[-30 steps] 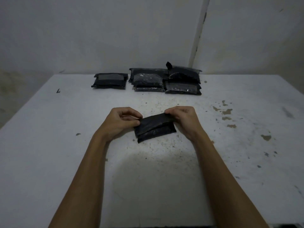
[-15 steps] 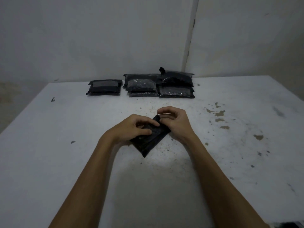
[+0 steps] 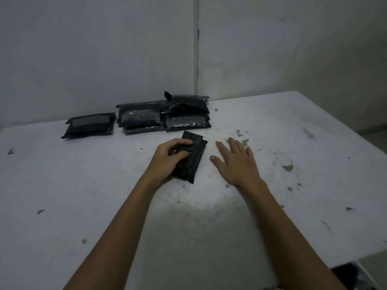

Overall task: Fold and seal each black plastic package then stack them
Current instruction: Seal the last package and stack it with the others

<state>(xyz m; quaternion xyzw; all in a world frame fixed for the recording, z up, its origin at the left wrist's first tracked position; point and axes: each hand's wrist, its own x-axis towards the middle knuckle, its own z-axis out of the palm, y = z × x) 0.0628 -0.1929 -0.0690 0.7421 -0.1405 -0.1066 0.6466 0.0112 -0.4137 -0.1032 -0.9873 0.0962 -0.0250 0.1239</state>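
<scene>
A folded black plastic package [image 3: 191,162] lies lengthwise on the white table [image 3: 188,216], its long side pointing away from me. My left hand [image 3: 167,159] grips it from the left, fingers curled over its top. My right hand [image 3: 235,162] rests flat on the table just right of the package, fingers spread, holding nothing. Along the back wall stand more black packages: a single one [image 3: 90,125] on the left, a pile [image 3: 140,118] in the middle and a taller pile [image 3: 187,114] on the right.
The table top is stained, with brown patches [image 3: 240,137] beyond my right hand. Walls rise directly behind the piles. The table's right edge [image 3: 343,130] falls away to the floor, and a dark object [image 3: 345,273] lies below the near right corner.
My right hand has let go of the package and now lies flat on the table. The left hand has turned the package lengthwise and moved it toward the piles.
</scene>
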